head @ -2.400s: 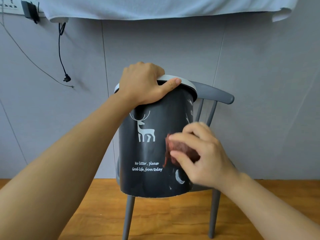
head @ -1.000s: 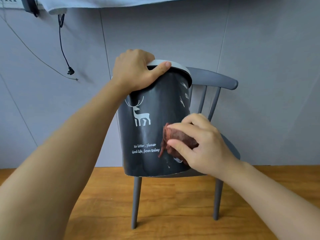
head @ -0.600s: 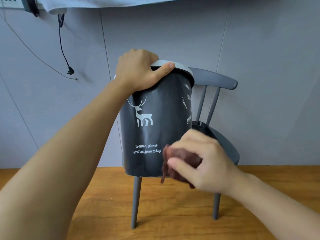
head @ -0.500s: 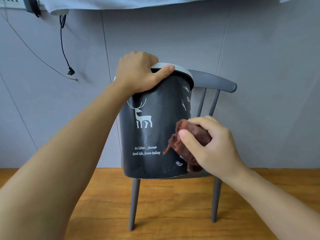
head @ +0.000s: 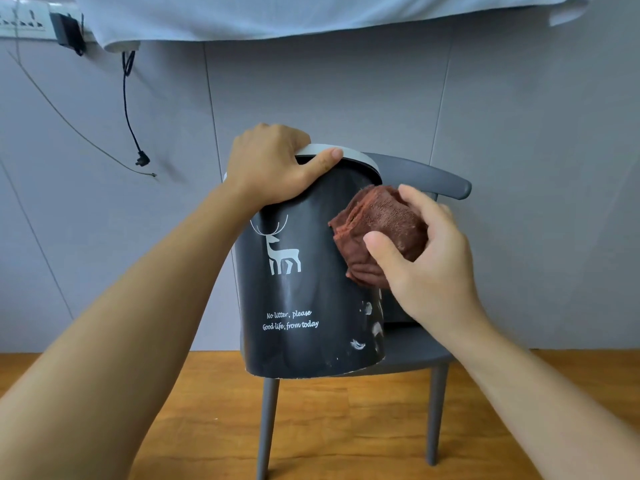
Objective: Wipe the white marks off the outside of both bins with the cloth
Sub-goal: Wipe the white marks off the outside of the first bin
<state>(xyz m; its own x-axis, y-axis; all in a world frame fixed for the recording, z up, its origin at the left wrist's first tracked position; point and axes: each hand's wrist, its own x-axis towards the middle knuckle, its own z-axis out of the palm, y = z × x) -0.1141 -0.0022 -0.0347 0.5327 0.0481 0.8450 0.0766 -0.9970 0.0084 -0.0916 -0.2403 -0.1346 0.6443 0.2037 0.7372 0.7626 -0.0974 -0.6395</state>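
While the bin sits on the chair, this is how things are:
Bin [head: 304,271]: dark, with a white deer and words on it; it stands on the grey chair [head: 422,355].
Left hand [head: 273,168]: its grip holds the bin's pale top rim, thumb on the front.
Right hand [head: 426,258]: its grip is wrapped around the brown cloth [head: 377,223].
Cloth: bunched up, pressed on the bin's upper right side.
White marks [head: 372,323]: smudges low on the bin's right side, under the cloth.
Floor [head: 194,417]: wood.
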